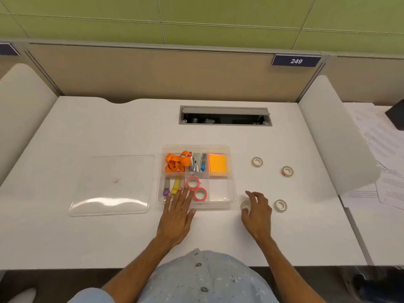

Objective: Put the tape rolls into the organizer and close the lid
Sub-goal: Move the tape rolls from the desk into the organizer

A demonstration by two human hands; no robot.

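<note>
A clear plastic organizer stands open on the white desk. Two pink tape rolls lie in its front middle compartment. My left hand lies flat with spread fingers over the organizer's front edge, fingertips touching the pink rolls. My right hand curls over a white tape roll on the desk, right of the organizer; whether it grips the roll is unclear. Three more white rolls lie on the desk at right. The clear lid lies flat left of the organizer.
The organizer also holds an orange lanyard, a stapler, orange sticky notes and markers. A cable slot opens in the desk behind. White dividers flank the desk; papers lie at right.
</note>
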